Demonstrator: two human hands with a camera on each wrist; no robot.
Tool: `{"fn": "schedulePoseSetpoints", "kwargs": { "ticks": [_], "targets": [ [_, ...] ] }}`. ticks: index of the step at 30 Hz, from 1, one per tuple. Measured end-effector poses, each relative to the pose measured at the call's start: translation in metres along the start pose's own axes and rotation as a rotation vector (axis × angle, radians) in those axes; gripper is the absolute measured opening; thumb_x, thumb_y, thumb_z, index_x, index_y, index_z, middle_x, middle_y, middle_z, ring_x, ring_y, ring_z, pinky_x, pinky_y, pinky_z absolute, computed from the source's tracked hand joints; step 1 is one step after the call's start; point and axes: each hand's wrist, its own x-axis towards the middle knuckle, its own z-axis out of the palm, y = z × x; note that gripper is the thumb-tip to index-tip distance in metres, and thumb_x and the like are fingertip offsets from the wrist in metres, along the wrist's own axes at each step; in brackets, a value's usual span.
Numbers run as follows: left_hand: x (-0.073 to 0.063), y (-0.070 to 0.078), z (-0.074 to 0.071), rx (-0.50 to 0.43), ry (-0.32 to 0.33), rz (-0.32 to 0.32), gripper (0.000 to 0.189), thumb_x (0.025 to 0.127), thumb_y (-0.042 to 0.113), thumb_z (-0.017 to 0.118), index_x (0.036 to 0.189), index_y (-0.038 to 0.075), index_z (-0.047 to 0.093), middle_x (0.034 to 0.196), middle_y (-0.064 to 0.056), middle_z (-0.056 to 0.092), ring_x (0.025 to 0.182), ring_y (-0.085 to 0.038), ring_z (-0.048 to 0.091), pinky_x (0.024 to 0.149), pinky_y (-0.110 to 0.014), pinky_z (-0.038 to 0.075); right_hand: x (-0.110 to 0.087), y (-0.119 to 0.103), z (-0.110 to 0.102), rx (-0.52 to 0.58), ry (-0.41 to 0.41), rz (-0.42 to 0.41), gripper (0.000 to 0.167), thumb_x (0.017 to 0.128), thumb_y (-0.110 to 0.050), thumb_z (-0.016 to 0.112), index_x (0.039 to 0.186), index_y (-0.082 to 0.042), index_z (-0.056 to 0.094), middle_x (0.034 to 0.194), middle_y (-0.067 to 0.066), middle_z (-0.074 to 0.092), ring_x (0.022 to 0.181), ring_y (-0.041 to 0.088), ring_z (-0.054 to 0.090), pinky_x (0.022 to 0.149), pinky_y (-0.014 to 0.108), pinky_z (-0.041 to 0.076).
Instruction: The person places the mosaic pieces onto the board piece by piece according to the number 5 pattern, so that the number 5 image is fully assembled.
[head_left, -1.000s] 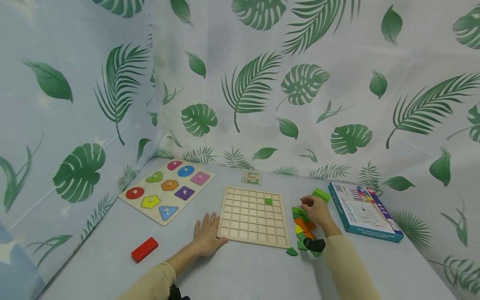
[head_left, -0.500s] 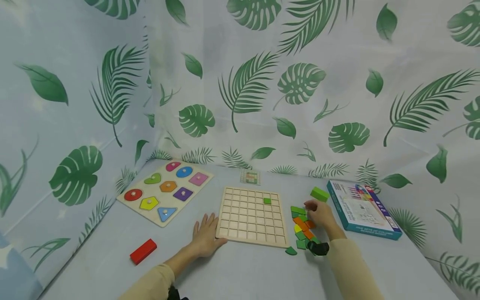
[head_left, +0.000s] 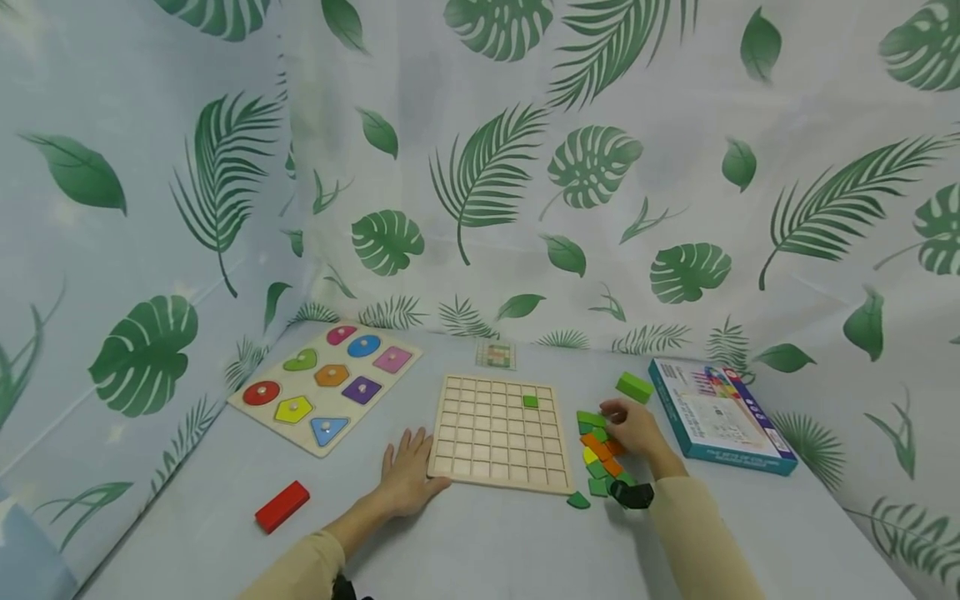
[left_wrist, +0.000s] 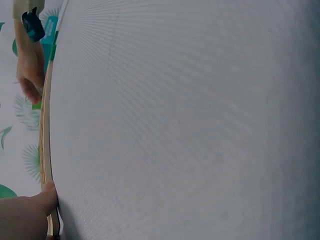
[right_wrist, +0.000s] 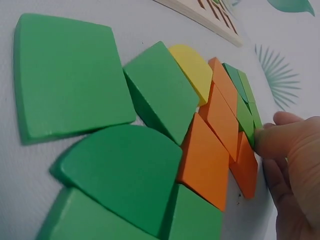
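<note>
My left hand rests flat on the table, fingers spread, at the near left corner of a wooden grid board. Its thumb lies against the board's edge in the left wrist view. One small green square sits in a cell towards the board's upper right. Right of the board, my right hand reaches the pile of flat pieces, thumb tip right at a light green piece. Orange pieces, a yellow rounded piece and several green ones lie close by. I cannot tell whether its fingers pinch anything.
A knobbed shape puzzle lies at the left, with a red block in front. A small pattern card lies behind the board. At the right are a light green block and a teal-edged box.
The head view has turned slightly right. My right hand has shifted a little beside the light green pieces, its fingers staying near them. My left hand keeps its place at the board.
</note>
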Motion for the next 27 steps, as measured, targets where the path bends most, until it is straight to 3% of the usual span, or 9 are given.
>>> {"fn": "schedulePoseSetpoints", "kwargs": {
  "ticks": [14, 20, 27],
  "targets": [
    [-0.0003, -0.0011, 0.0009, 0.006, 0.009, 0.004, 0.074, 0.089, 0.033, 0.065, 0.140, -0.009, 0.033, 0.148, -0.029, 0.025, 0.138, -0.046, 0.012, 0.106, -0.063, 0.004, 0.0029, 0.0041, 0.0086, 0.003, 0.087, -0.067, 0.028, 0.086, -0.003, 0.065, 0.113, 0.002, 0.062, 0.101, 0.017, 0.063, 0.086, 0.026, 0.058, 0.069, 0.035, 0.052],
    [-0.0009, -0.0007, 0.0000, 0.012, 0.010, 0.012, 0.074, 0.089, 0.033, 0.064, 0.140, -0.009, 0.033, 0.148, -0.028, 0.025, 0.138, -0.045, 0.013, 0.106, -0.063, 0.005, 0.0040, 0.0088, 0.0071, -0.011, 0.096, -0.041, 0.028, 0.087, -0.007, 0.063, 0.114, 0.000, 0.061, 0.102, 0.016, 0.062, 0.087, 0.026, 0.057, 0.071, 0.037, 0.051],
    [-0.0003, -0.0019, 0.0006, -0.002, 0.010, 0.012, 0.074, 0.089, 0.033, 0.064, 0.140, -0.009, 0.032, 0.148, -0.028, 0.025, 0.138, -0.045, 0.013, 0.106, -0.063, 0.004, 0.0070, 0.0029, 0.0057, 0.000, 0.124, -0.033, 0.030, 0.088, -0.009, 0.061, 0.117, 0.001, 0.059, 0.110, 0.019, 0.061, 0.097, 0.031, 0.055, 0.084, 0.046, 0.047]
  ]
}}
